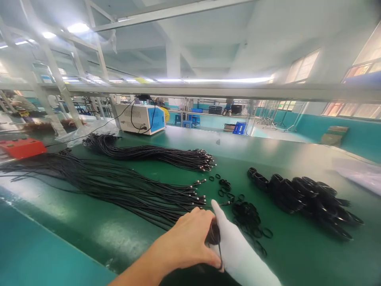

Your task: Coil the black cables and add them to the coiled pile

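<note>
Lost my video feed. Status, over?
Left hand gripping coiled black cable against white-gloved right hand. Loose cables left, rubber bands ahead.

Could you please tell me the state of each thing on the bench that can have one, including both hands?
left hand: bare, closed around a dark cable coil.
right hand: in a white glove, pressed against the coil; grip hidden.
near cable bundle: straight, spread loosely across the green table.
far cable bundle: straight, gathered, connectors at one end.
black bands: loose, scattered pile.
coiled cables: wound, stacked in a row.
</note>
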A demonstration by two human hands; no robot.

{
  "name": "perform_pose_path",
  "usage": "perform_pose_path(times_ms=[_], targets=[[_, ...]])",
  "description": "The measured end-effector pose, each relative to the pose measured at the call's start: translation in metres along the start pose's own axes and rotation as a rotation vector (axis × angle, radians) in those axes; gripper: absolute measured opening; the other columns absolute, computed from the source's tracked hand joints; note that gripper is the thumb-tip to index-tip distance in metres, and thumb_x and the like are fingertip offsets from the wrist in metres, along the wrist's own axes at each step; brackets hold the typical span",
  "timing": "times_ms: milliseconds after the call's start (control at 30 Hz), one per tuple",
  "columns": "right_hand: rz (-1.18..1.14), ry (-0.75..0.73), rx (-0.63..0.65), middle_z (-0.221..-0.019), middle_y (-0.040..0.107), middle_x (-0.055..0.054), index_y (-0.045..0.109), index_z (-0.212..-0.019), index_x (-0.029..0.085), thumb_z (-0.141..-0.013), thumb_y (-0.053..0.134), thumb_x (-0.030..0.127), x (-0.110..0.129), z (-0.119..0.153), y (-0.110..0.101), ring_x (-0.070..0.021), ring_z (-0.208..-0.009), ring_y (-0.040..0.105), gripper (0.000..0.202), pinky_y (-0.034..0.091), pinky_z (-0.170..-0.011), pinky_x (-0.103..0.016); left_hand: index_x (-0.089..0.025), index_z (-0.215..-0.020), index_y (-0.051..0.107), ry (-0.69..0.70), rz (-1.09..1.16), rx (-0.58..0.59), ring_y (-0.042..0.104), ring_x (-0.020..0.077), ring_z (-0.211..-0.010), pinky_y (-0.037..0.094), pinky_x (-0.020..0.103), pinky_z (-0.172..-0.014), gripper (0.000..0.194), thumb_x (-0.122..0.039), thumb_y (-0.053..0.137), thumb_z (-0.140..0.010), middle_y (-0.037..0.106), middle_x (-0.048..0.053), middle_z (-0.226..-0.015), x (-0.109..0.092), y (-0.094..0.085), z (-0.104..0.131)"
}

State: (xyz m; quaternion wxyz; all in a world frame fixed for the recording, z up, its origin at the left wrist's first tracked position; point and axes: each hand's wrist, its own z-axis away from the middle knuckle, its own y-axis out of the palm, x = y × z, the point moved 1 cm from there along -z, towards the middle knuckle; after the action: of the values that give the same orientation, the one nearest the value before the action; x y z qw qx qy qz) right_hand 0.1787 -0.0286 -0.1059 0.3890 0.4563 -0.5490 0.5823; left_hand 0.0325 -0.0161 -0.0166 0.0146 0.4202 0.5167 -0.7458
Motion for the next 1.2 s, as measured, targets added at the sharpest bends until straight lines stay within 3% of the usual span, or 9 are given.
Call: perform_pose_path(times_ms=[200,267,367,500,633,833,967,1100,1200], targets=[[0.309,-0.055,-0.085,-0.090,0.062,-0.005,0.058,-0.107,0.025,-0.063,0.059,0.021,0.039,0.008,-0.003,-0.0234,-0.083,0.060,0.044,0.046,-0.076,-0.036,-0.022,-0.077,0.064,-0.026,0.104,0.329,0.058,0.0174,-0.067,0.041,0.024,-0.057,0.013,-0.023,0.057,-0.066,0.065,-0.002,-0.074,0.015,-0.020,-0.019],[0.267,-0.117,-0.085,-0.100,0.057,-0.005,0.060,-0.085,0.023,-0.061,0.060,0.018,0.053,0.013,-0.008,-0.0208,-0.083,0.058,0.024,0.047,-0.075,-0.034,-0.022,-0.073,0.064,-0.037,0.123,0.288,0.057,0.0154,-0.066,0.039,0.022,-0.055,0.020,-0.018,0.044,-0.072,0.066,-0.002,-0.073,0.018,-0.019,-0.021],[-0.220,-0.075,0.187,-0.115,0.051,-0.005,0.054,-0.083,0.022,-0.053,0.063,0.009,0.058,0.021,-0.016,-0.0103,-0.062,0.055,0.034,0.045,-0.051,-0.023,-0.021,-0.062,0.062,-0.063,0.071,0.228,0.056,0.0161,-0.064,0.036,0.024,-0.054,0.022,-0.015,0.043,-0.069,0.066,-0.001,-0.064,0.018,-0.006,-0.016],[-0.838,-0.085,0.455,-0.083,0.063,-0.002,0.045,-0.095,0.023,-0.060,0.072,0.026,0.049,0.026,-0.025,-0.0024,-0.033,0.039,0.044,0.021,-0.030,-0.014,-0.019,-0.068,0.063,-0.078,0.357,0.226,0.054,0.0148,-0.058,0.038,0.023,-0.051,0.016,-0.018,0.048,-0.071,0.064,0.000,-0.061,0.016,0.003,-0.004],[-0.926,-0.183,0.506,-0.071,0.063,0.000,0.043,-0.095,0.024,-0.064,0.074,0.037,0.045,0.023,-0.026,-0.0046,-0.034,0.045,0.046,0.025,-0.033,-0.013,-0.016,-0.081,0.057,-0.055,0.886,-0.019,0.058,0.0143,-0.066,0.045,0.023,-0.055,0.015,-0.016,0.062,-0.066,0.063,0.000,-0.070,0.010,-0.009,0.003],[-0.873,-0.192,0.549,-0.065,0.064,-0.001,0.041,-0.098,0.022,-0.066,0.074,0.038,0.045,0.022,-0.019,-0.0059,-0.036,0.046,0.048,0.028,-0.034,-0.012,-0.014,-0.074,0.053,-0.046,1.056,-0.133,0.054,0.0096,-0.053,0.044,0.022,-0.054,0.018,-0.016,0.068,-0.065,0.060,-0.001,-0.060,-0.005,0.002,-0.006],[-0.858,-0.150,0.525,-0.066,0.064,-0.002,0.041,-0.106,0.022,-0.067,0.073,0.033,0.043,0.021,-0.023,-0.0074,-0.039,0.048,0.051,0.032,-0.038,-0.015,-0.016,-0.081,0.053,0.007,1.038,-0.229,0.058,0.0115,-0.064,0.046,0.023,-0.062,0.016,-0.015,0.064,-0.069,0.064,0.001,-0.073,-0.008,0.004,-0.009],[-0.858,-0.083,0.497,-0.065,0.062,-0.002,0.041,-0.120,0.017,-0.068,0.068,0.033,0.042,0.021,-0.025,-0.0071,-0.040,0.047,0.060,0.032,-0.041,-0.017,-0.024,-0.099,0.062,0.102,0.568,-0.450,0.055,0.0170,-0.095,0.044,0.028,-0.084,0.025,-0.015,0.055,-0.076,0.062,0.002,-0.105,-0.016,-0.015,0.002],[-0.914,0.004,0.643,-0.059,0.060,-0.003,0.042,-0.124,0.012,-0.071,0.062,0.044,0.038,0.023,-0.022,-0.0086,-0.038,0.046,0.065,0.033,-0.039,-0.018,-0.029,-0.103,0.067,0.196,0.327,-0.218,0.055,0.0173,-0.094,0.043,0.027,-0.082,0.033,-0.015,0.056,-0.075,0.062,0.000,-0.104,-0.022,-0.028,0.004]])
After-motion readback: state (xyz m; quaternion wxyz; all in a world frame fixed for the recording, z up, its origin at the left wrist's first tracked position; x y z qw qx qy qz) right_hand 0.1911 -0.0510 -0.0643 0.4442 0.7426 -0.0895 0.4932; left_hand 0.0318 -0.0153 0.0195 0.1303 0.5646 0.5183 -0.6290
